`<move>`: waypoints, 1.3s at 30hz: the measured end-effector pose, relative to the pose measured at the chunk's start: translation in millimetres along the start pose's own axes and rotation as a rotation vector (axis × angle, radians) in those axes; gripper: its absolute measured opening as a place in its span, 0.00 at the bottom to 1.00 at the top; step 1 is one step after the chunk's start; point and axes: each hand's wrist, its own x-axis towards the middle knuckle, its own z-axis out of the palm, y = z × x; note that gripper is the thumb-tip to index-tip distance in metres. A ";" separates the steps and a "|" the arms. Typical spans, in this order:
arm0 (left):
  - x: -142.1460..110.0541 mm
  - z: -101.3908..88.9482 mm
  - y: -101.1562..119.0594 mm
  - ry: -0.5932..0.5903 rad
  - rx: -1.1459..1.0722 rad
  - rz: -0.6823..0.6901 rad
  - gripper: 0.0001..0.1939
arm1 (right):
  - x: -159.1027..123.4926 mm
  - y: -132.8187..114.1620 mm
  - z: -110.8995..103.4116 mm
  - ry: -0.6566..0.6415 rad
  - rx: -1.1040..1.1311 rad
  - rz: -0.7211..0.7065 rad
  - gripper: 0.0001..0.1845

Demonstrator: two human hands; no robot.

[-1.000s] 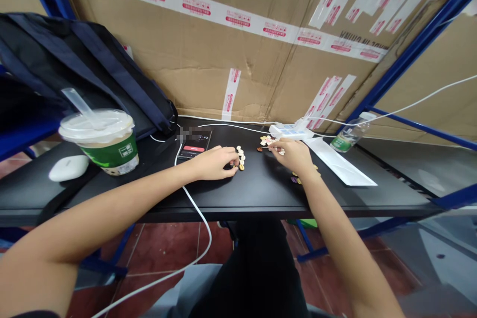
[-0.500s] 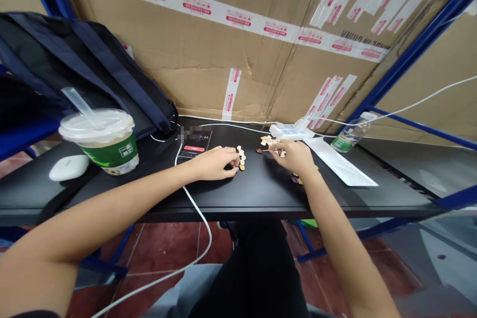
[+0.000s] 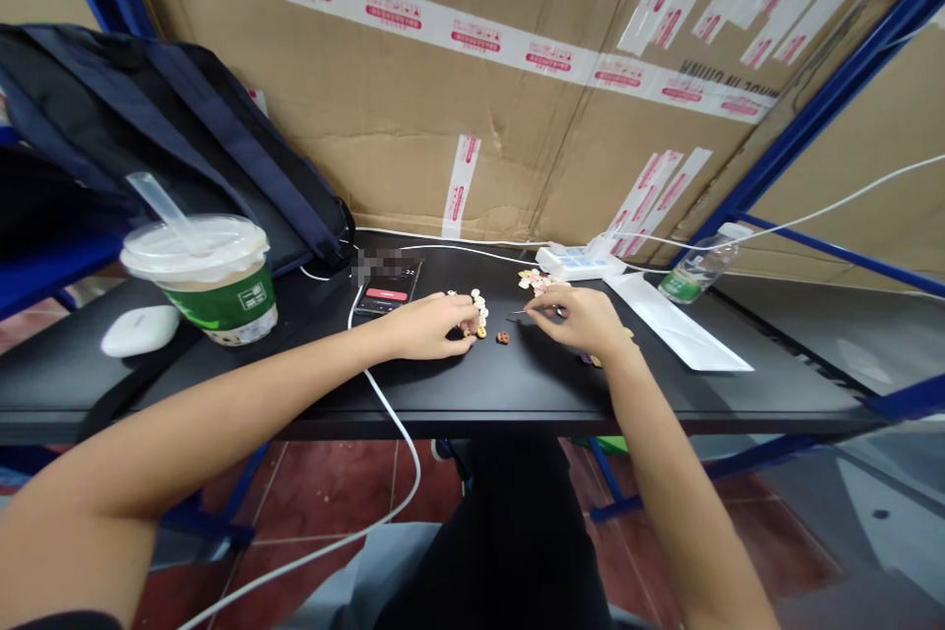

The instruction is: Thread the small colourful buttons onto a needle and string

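Observation:
My left hand [image 3: 443,325] rests on the black desk with its fingers curled together; whatever lies between the fingertips is hidden. Against those fingertips runs a curved row of small cream and yellow buttons [image 3: 479,307]. My right hand [image 3: 583,317] pinches a thin needle [image 3: 519,313], its tip pointing left over the desk. A brown button [image 3: 503,338] lies by itself between my hands, just below and left of the needle tip. Behind my right fingers is a pile of pale, patterned buttons [image 3: 533,281]. Yellow and purple buttons [image 3: 589,358] show partly under my right wrist.
A phone [image 3: 387,285] lies behind my left hand. To the left stand a lidded drink cup [image 3: 214,285], a white case [image 3: 139,331] and a backpack [image 3: 192,118]. On the right are a power strip [image 3: 580,262], a white tray [image 3: 679,323] and a bottle [image 3: 701,266].
The brown button, earlier at the needle tip, now lies nearer to me and slightly left, apart from the needle. My right hand has shifted slightly toward me. My left hand stays in place.

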 end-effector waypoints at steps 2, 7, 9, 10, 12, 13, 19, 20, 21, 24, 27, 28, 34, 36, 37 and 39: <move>-0.4 0.1 1.5 -0.002 -0.015 0.030 0.09 | -0.6 -0.6 -0.1 0.009 0.011 0.005 0.09; -2.7 2.7 7.4 -0.004 0.086 0.123 0.21 | -0.8 -0.5 1.8 0.020 0.026 -0.001 0.09; -3.7 4.5 9.1 -0.023 0.145 0.129 0.23 | -0.6 -0.7 2.6 0.021 0.027 -0.004 0.09; -4.1 5.1 9.7 -0.032 0.164 0.127 0.22 | -0.5 -0.8 2.8 0.017 0.028 -0.005 0.09; -4.3 5.4 10.3 -0.041 0.176 0.129 0.20 | -0.3 -1.1 2.7 0.008 0.030 -0.005 0.10; -4.2 5.0 10.5 -0.042 0.172 0.133 0.19 | -0.3 -1.2 2.6 0.006 0.031 -0.005 0.10; -3.1 4.2 13.7 -0.042 0.068 0.162 0.20 | -0.4 -1.1 2.7 0.013 0.033 -0.004 0.10; -3.0 5.4 14.3 -0.051 0.054 0.160 0.22 | -0.4 -1.2 3.0 0.017 0.034 -0.002 0.10; -2.8 6.8 14.8 -0.067 0.046 0.153 0.23 | -0.4 -1.4 3.2 0.022 0.034 0.000 0.10; -1.6 10.8 14.8 -0.111 0.035 0.135 0.21 | 0.0 -2.1 3.3 0.020 0.030 0.003 0.10; 0.1 12.2 13.3 -0.096 -0.023 0.160 0.16 | 0.6 -3.0 2.2 0.005 0.041 0.000 0.09; 0.5 12.1 12.8 -0.085 -0.050 0.162 0.14 | 0.8 -3.2 1.8 0.000 0.045 -0.002 0.09; 1.4 10.0 13.4 -0.016 -0.245 0.045 0.09 | 0.2 -3.7 2.0 0.014 0.065 -0.008 0.09; 1.9 10.0 13.1 0.007 -0.340 -0.009 0.07 | -0.3 -4.5 2.1 0.022 0.077 -0.015 0.10; 2.2 10.3 12.4 0.018 -0.370 -0.026 0.07 | -0.5 -5.3 1.9 0.024 0.084 -0.018 0.10; 2.8 11.0 10.1 0.039 -0.371 -0.040 0.07 | -0.8 -7.2 0.9 0.029 0.096 -0.019 0.10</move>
